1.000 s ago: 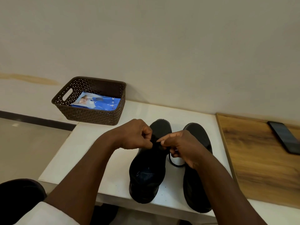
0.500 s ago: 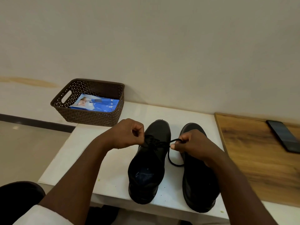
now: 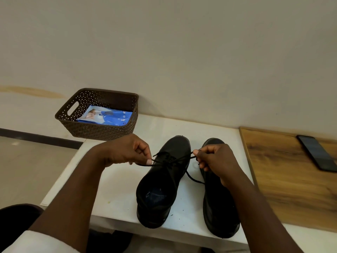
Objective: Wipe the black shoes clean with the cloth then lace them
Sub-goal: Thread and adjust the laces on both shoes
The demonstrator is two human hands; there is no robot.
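Head view, the only one. Two matte black lace-up shoes stand side by side on a white tabletop (image 3: 116, 181), toes toward the wall: the left black shoe (image 3: 162, 181) between the forearms, the right black shoe (image 3: 217, 207) just beside it and partly behind the right wrist. A thin black cord lace (image 3: 173, 159) crosses the left shoe's eyelet area and runs out taut to both sides. Left hand (image 3: 125, 152) curled, thumb and forefinger pinched shut on one strand just off the shoe's left flank. Right hand (image 3: 217, 159) likewise closed, fingertips nipping a strand above the gap between the shoes; a slack tail drops from there toward the right shoe. No cloth seen in either hand. Judgement: lace is limp, light and likely slick, so grip near the crossing and keep an even pull; the shoe looks stiff and heavy enough to stay put under tension. Brown perforated plastic basket (image 3: 102, 114) at the table's far left corner holds a blue wipes packet (image 3: 107, 116). A dark phone (image 3: 317, 154) lies on the wood-grain panel (image 3: 284, 176), well apart.
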